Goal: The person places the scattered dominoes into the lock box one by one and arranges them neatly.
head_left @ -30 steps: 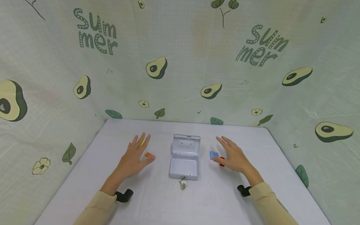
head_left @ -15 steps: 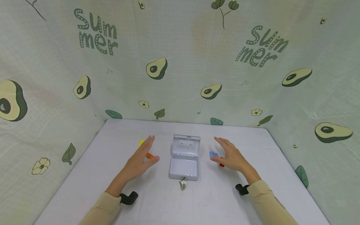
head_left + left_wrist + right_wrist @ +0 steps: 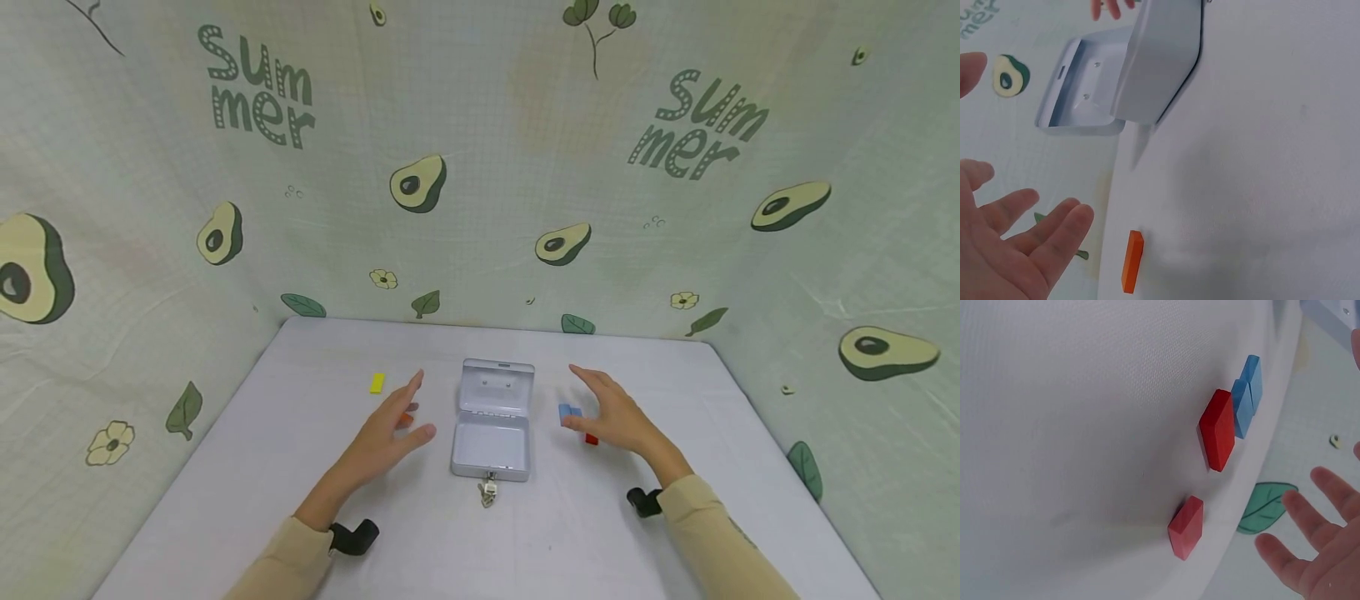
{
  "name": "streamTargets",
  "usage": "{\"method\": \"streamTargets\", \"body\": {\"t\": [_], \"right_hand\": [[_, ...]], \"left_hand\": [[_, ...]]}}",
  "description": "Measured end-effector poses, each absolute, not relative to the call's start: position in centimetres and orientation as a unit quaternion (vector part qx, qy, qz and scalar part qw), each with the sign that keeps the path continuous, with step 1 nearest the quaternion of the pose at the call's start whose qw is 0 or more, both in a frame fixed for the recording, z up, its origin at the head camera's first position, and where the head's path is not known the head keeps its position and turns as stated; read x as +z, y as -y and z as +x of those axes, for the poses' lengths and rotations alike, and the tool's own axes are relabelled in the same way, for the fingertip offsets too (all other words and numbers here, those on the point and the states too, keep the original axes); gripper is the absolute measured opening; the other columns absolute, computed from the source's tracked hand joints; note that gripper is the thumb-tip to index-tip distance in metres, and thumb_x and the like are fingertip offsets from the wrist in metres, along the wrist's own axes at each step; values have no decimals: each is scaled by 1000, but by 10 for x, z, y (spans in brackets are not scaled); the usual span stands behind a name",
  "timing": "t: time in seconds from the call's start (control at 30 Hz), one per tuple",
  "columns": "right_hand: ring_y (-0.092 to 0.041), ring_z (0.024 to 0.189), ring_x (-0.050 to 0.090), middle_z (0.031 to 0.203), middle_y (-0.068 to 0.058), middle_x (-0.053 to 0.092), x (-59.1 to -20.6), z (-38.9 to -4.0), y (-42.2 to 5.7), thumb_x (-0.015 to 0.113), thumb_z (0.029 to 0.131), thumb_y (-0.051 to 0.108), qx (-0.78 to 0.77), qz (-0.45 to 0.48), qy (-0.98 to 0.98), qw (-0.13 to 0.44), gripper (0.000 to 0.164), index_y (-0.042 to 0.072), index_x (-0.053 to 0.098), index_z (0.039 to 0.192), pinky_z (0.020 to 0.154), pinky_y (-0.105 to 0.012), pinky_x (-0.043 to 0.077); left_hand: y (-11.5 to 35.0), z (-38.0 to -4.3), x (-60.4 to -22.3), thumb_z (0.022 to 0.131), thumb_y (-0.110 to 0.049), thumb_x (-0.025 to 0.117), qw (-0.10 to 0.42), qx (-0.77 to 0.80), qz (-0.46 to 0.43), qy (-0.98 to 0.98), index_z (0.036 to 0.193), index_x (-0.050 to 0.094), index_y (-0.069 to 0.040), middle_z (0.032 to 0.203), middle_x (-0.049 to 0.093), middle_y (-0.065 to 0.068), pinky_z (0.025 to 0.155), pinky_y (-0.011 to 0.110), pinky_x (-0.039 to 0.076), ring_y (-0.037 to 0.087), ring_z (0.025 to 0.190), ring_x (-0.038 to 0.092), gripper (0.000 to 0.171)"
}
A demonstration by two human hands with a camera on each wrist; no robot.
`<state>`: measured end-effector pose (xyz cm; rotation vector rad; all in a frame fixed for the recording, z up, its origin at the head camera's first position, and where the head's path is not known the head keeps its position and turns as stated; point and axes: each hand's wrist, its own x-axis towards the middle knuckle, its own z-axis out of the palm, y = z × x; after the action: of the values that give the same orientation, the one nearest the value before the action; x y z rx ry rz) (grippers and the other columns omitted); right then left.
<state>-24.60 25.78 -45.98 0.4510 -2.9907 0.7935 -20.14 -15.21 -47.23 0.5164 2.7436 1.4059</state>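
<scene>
Left hand (image 3: 378, 442) drifted toward the box (image 3: 491, 442), fully baring the yellow block (image 3: 377, 383). It and the right hand (image 3: 621, 421) are empty, fingers loose, so no block's held yet; box sits open between them on the counter (image 3: 570, 533).

Before me stretches a white bench (image 3: 487, 550), and I take the open metal box (image 3: 491, 443) standing on it as my landmark. Keys (image 3: 489, 492) are at the lock on its near side; I cannot tell whether they touch the bench. To the box's left I see an orange block (image 3: 1132, 262) and, farther out from it, a yellow block (image 3: 377, 383). To its right lie two blue blocks (image 3: 1242, 407) side by side, then a red block (image 3: 1217, 430), then, farthest from it, a pinkish-red block (image 3: 1185, 528).
</scene>
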Motion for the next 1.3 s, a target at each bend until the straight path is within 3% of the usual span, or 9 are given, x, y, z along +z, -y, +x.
{"method": "streamTargets", "body": {"t": [0.4, 0.63, 0.97, 1.3], "right_hand": [[-49, 146, 43, 163, -24, 42, -464, -251, -259, 88, 89, 37, 259, 153, 954, 0, 96, 15, 36, 166, 111, -73, 40], [-49, 143, 47, 159, -25, 46, -466, -253, -260, 87, 90, 38, 256, 162, 953, 2, 94, 13, 38, 165, 110, -73, 41], [-47, 142, 48, 156, -24, 50, -469, -256, -261, 87, 89, 38, 256, 175, 951, -14, 90, 11, 42, 163, 110, -70, 43], [-44, 141, 50, 154, -21, 53, -476, -259, -265, 87, 90, 38, 267, 177, 947, -31, 84, 9, 49, 158, 112, -66, 43]], "left_hand": [[140, -199, -480, 97, -42, 78, 35, 491, 175, -852, 170, 27, -28, 173, 32, 6, 114, 52, 47, 36, 146, 51, 90], [132, -198, -483, 97, -28, 79, 29, 510, 174, -842, 168, 32, -25, 168, 39, 14, 112, 54, 49, 40, 142, 54, 85], [121, -196, -488, 95, -24, 81, 40, 524, 145, -838, 164, 40, -19, 160, 50, 13, 111, 51, 51, 36, 137, 59, 80], [115, -194, -492, 96, -23, 80, 67, 542, 131, -827, 162, 42, -15, 159, 50, 16, 111, 53, 50, 37, 136, 59, 76]]}}
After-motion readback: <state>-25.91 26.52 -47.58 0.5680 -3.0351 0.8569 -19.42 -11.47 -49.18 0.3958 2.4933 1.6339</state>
